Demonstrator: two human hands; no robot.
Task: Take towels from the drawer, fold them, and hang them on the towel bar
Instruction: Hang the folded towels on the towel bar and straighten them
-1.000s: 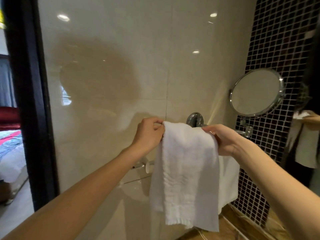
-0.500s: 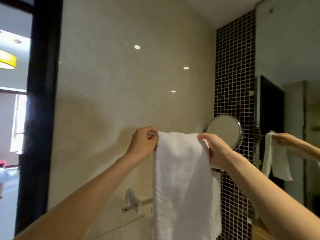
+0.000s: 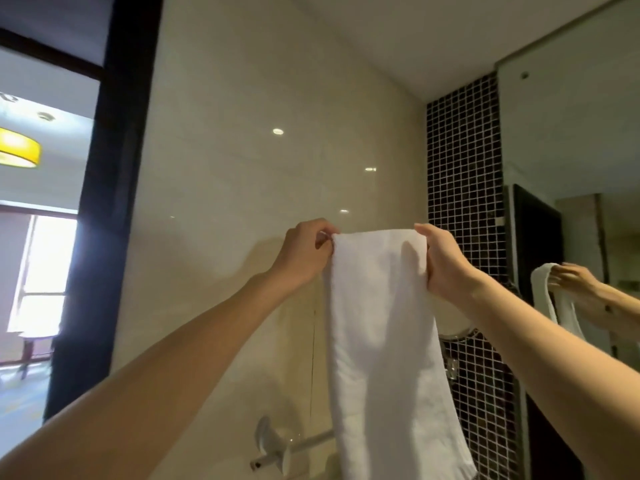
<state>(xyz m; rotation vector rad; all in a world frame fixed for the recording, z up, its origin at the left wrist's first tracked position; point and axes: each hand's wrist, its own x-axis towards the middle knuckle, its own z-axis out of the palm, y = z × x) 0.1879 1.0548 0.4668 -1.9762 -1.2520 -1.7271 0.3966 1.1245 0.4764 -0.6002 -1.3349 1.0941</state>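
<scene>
A folded white towel (image 3: 377, 334) hangs in a long strip in front of the beige tiled wall. My left hand (image 3: 304, 252) pinches its top left corner and my right hand (image 3: 441, 261) grips its top right corner, both raised high. Well below the hands, a chrome towel bar (image 3: 298, 445) with its wall mount sticks out from the wall at the bottom; the towel's lower part passes in front of the bar and hides its right end. No drawer is in view.
A round chrome mirror (image 3: 457, 327) peeks out behind the towel on the dark mosaic strip (image 3: 464, 202). A large wall mirror (image 3: 588, 237) at right reflects my hands and towel. A black door frame (image 3: 104, 202) stands at left.
Both hands have lifted the towel upward, away from the bar, which now sits far below them. The view has tilted up toward the ceiling.
</scene>
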